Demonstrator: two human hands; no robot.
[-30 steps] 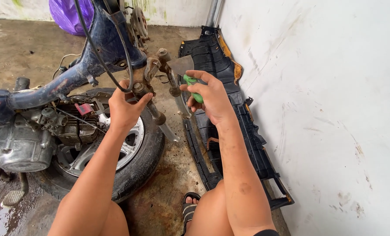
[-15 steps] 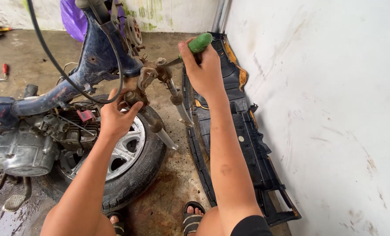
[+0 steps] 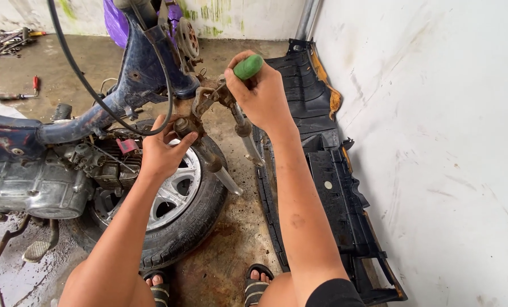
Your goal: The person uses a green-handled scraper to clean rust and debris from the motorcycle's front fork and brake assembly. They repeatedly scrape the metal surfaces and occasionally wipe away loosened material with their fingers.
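Two hands at work on a stripped motorcycle lying on wet concrete. Far left, we note loose tools [image 3: 6, 42] in a heap on the floor, and a red-handled screwdriver [image 3: 16, 94] lying apart from them. Next, the engine [image 3: 32, 185] under the blue frame [image 3: 95, 116]; black cable [image 3: 77, 74] loops over it. Our left hand [image 3: 163, 150] is closed around the rusty fork bracket [image 3: 188, 116], just above the front wheel [image 3: 180, 213]. Our right hand [image 3: 262, 96] is wrapped tight on a green-handled tool [image 3: 248, 66], its tip hidden at the bracket. Right of that, black plastic body panels [image 3: 333, 187] lie along the white wall [image 3: 436, 142]. No containers seen. Sandalled feet [image 3: 257, 284] at the bottom edge.
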